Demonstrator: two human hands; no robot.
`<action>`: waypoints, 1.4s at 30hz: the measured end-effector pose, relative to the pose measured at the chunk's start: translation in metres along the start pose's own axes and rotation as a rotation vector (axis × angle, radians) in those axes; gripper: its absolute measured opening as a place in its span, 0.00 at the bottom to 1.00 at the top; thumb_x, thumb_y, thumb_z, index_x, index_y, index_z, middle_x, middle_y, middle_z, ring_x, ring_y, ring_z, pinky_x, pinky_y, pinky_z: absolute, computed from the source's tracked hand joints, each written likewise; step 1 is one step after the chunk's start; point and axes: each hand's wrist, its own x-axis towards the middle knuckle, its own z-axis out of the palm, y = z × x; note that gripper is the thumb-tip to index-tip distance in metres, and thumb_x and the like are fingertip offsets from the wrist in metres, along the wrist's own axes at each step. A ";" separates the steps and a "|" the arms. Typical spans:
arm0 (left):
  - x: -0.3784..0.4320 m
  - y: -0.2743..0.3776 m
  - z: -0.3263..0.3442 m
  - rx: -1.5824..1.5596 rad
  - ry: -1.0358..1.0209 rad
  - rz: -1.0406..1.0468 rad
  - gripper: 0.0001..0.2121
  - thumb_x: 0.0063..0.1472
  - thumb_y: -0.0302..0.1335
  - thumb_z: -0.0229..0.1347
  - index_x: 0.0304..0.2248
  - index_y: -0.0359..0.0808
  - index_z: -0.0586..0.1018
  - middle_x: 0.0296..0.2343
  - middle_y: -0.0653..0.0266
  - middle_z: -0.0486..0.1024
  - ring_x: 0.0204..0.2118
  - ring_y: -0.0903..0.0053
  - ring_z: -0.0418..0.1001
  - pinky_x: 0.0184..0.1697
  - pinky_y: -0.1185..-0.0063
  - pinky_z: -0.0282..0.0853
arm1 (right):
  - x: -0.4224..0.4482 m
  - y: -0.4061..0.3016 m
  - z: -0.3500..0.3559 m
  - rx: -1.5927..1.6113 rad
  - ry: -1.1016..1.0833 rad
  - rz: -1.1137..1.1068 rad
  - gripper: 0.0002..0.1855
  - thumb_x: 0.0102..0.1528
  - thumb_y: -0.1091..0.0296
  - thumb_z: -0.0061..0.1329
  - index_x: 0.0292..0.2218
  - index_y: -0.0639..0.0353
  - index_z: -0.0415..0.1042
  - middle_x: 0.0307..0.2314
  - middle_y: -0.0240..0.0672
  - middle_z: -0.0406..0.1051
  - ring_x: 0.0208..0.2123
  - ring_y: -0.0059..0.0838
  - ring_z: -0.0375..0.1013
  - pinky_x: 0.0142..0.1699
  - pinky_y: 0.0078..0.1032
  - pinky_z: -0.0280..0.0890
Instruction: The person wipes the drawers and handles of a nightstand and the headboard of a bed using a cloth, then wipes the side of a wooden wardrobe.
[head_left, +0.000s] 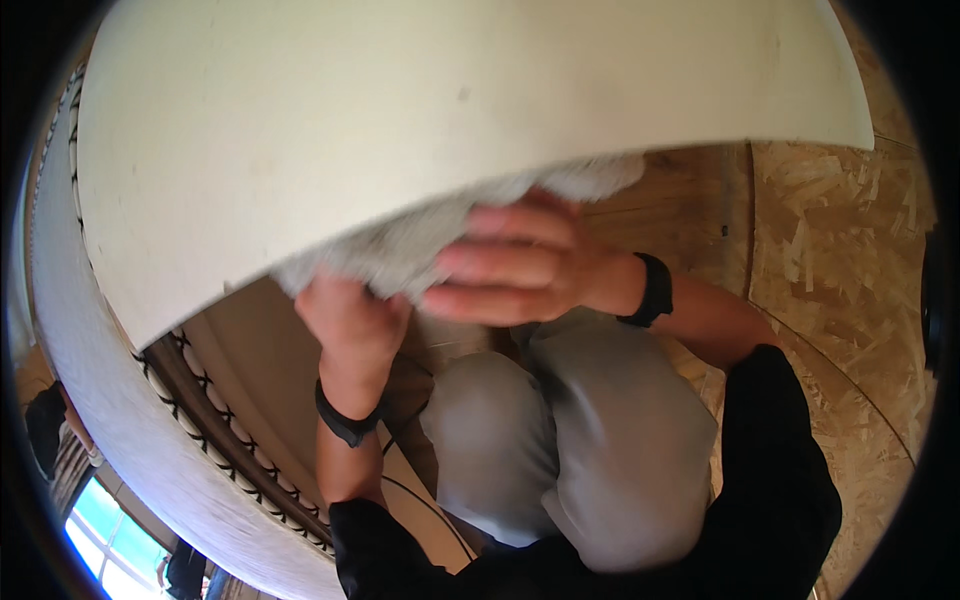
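A large cream sheet or panel (420, 97) spreads across the upper view, its front edge crossing just beyond my hands. From under that edge sticks out greyish-white, fleecy material (405, 244), perhaps wool or batting. My left hand (349, 307) is closed around the near left part of the fleecy material. Across its right part lies my right hand (517, 259), blurred, with the long fingers stretched towards the left and the thumb hidden. Whether the right fingers grip or only touch it I cannot tell. Dark bands circle both wrists.
My bent knees (555, 435) are close below the hands. To the left runs a curved frame with black lacing (225, 450) and a pale fabric cover (112, 360). Chipboard (832, 300) lies on the right. A dark cable (427, 502) passes left of my knees. People are partly visible at lower left.
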 end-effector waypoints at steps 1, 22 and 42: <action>0.012 0.010 0.000 0.168 -0.050 0.151 0.23 0.35 0.17 0.55 0.37 0.35 0.70 0.27 0.56 0.72 0.25 0.67 0.72 0.28 0.78 0.68 | -0.008 0.002 -0.009 0.050 -0.061 0.035 0.20 0.41 0.68 0.52 0.39 0.39 0.67 0.43 0.28 0.59 0.45 0.33 0.58 0.47 0.29 0.59; -0.019 -0.047 0.008 0.373 -0.182 -0.006 0.13 0.42 0.18 0.49 0.31 0.38 0.64 0.20 0.59 0.70 0.20 0.62 0.70 0.19 0.71 0.64 | -0.051 -0.029 0.060 0.044 -0.192 0.290 0.27 0.35 0.78 0.50 0.40 0.45 0.67 0.39 0.32 0.59 0.44 0.39 0.59 0.46 0.31 0.61; 0.001 -0.011 0.123 0.256 -0.350 0.100 0.04 0.47 0.23 0.46 0.26 0.35 0.68 0.17 0.61 0.72 0.18 0.69 0.72 0.18 0.76 0.66 | -0.105 0.036 -0.042 -0.122 -0.412 0.326 0.25 0.33 0.81 0.48 0.36 0.47 0.71 0.36 0.34 0.60 0.41 0.39 0.60 0.45 0.31 0.58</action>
